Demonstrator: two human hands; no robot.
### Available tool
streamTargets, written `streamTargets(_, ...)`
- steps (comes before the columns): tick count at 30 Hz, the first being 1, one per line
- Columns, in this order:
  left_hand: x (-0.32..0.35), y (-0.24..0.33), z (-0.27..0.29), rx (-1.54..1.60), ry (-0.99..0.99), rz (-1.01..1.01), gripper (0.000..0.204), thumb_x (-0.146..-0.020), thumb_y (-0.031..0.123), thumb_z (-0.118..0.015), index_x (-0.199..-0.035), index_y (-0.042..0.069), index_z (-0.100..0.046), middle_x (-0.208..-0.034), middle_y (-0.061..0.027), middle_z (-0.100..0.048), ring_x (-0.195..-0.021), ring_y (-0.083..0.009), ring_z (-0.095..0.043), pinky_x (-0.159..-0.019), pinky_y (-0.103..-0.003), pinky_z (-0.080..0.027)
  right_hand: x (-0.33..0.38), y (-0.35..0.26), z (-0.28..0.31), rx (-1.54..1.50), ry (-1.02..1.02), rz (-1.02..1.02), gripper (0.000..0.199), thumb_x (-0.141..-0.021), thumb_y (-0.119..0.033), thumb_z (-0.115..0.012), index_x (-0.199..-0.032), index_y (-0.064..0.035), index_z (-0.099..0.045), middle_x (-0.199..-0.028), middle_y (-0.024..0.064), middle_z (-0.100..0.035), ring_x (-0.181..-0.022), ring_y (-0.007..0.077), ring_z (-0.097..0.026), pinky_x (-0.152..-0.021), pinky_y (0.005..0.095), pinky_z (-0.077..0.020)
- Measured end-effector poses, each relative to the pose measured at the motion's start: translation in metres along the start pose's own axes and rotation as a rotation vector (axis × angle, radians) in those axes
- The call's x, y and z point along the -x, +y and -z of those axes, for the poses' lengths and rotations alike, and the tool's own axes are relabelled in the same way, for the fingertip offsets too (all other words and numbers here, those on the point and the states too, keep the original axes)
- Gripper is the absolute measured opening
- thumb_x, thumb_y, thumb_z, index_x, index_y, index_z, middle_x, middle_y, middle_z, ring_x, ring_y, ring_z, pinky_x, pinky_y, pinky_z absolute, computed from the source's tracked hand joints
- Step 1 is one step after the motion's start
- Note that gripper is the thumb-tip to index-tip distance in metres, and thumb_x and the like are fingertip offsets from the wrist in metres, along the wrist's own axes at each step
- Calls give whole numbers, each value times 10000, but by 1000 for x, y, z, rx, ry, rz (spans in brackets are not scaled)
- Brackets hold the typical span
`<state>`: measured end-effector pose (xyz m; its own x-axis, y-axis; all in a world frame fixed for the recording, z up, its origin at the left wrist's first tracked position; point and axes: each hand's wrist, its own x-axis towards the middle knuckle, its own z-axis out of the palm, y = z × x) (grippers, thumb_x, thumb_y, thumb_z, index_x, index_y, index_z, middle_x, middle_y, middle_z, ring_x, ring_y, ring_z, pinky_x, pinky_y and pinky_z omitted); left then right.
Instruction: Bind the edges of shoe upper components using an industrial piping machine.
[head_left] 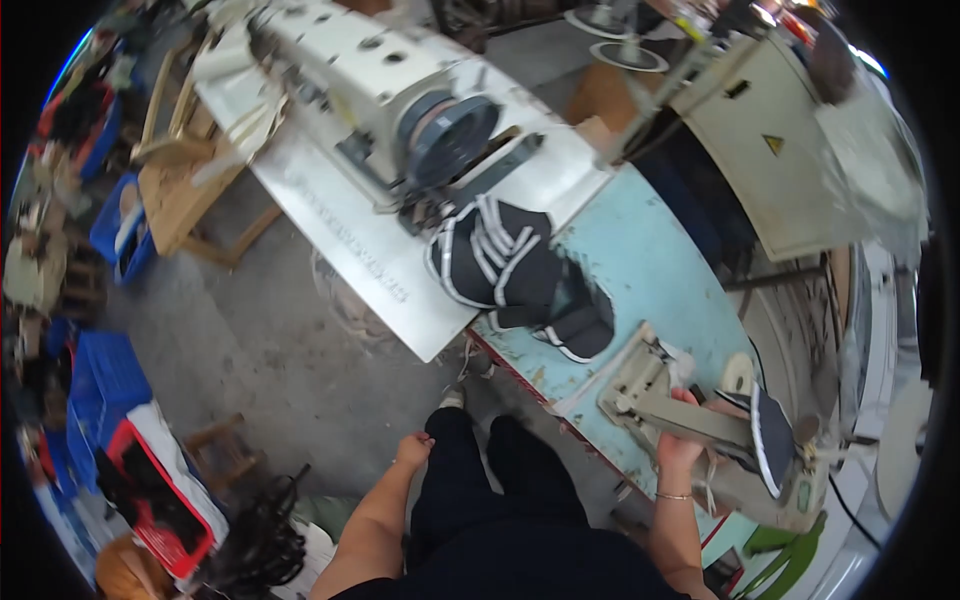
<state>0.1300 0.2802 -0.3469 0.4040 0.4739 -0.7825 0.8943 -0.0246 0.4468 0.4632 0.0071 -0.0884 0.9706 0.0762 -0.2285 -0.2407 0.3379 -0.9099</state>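
A: State the position of the workpiece.

B: The dark piece with a white edge point(772, 440) is at the right, at the outer end of the beige machine arm point(695, 420), which stands on the near part of the turquoise bench point(650, 260).

A: State of the right hand point(680, 452)?

B: It is raised against the near side of the arm, with its fingers passing behind. The arm hides them, so I cannot tell whether they grip the piece.

A: And the left hand point(413, 452)?

B: It is low beside the left thigh, well apart from the bench. The fingers look curled; I cannot tell whether they are fully closed or hold anything small.

A: How should the piece be handled here?

B: In my judgement, support it from both sides. Bring the left hand up to steady the free edge, hold the piece flat without stretching it, and turn it gradually around the curve. Fingertips should stay clear of the working end.

A: Other precautions?

B: Check the pale strands point(711, 485) hanging beside the right wrist; they could snag. Leave the striped dark pieces point(500, 250), farther left beside the white sewing machine point(350, 60), undisturbed.
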Motion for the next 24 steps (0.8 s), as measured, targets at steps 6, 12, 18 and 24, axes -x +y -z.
streamTargets(6,-81,-9,-89,74,52,-72,243,-735,271,-594,-895,90,-621,-857,-142,-619,-858,-313,-579,-758,-391,-452,-12,18,27,-76,-163,59,397,-880,-328,-376,-994,23,-522,-998,140,-554,-993,245,-498,-939,356,-346)
streamTargets(12,-238,12,-222,-33,26,-326,212,-738,261,-555,-866,111,-632,-837,-153,-610,-821,-333,-574,-735,-405,-458,-1,39,27,-176,-482,386,513,-893,-376,-354,-1256,-14,-348,-1266,164,-398,-1167,276,-380,-1026,411,-238)
streamTargets(18,-378,31,-318,-150,-11,-427,337,-779,355,-499,-1020,139,-593,-998,-132,-594,-976,-347,-519,-874,-438,-379,6,55,-11,-4,149,732,516,-897,-365,-397,-1301,-59,-300,-1300,158,-359,-1194,269,-357,-1026,394,-249)
streamTargets(24,-471,-7,-355,-243,-82,-521,438,-779,329,-536,-1110,41,-539,-1089,-172,-552,-1015,-309,-526,-899,-371,-389,-22,46,25,180,-185,754,387,-902,-297,-426,-1194,-43,-428,-1158,121,-501,-1084,204,-466,-949,337,-354)
